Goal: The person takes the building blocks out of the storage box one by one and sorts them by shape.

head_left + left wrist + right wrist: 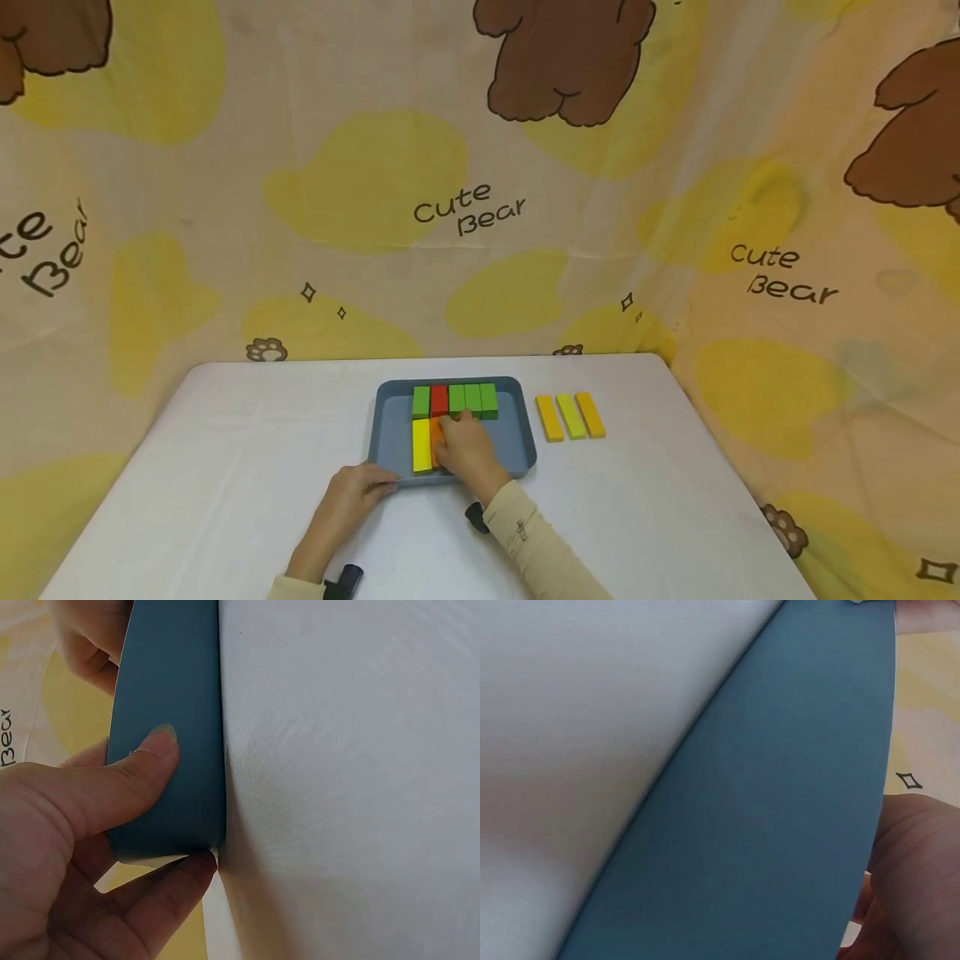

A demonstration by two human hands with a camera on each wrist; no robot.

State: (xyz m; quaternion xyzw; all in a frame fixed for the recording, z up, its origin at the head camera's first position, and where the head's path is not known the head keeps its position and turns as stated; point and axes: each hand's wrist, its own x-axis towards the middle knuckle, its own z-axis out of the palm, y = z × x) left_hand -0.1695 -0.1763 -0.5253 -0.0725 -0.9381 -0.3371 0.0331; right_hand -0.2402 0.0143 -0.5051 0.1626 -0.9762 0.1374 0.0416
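Observation:
A blue-grey tray [393, 417] lies on the white table. Along its far side stands a row of blocks: a green block [422, 402], a red block [438, 401], then three green blocks [472, 401]. Closer in, a yellow block [422, 446] lies beside an orange block [435, 433], which my right hand [468, 450] pinches and partly hides. My left hand [352, 496] grips the tray's near left corner. In the left wrist view its thumb [142, 769] presses the outer wall. The tray wall [757, 780] hides most of the right fingers in the right wrist view.
To the right of the tray, two orange-yellow blocks [549, 418] flank a lime-yellow block [571, 417] on the table. A patterned cloth [360, 183] hangs behind the table [645, 517] and along its sides.

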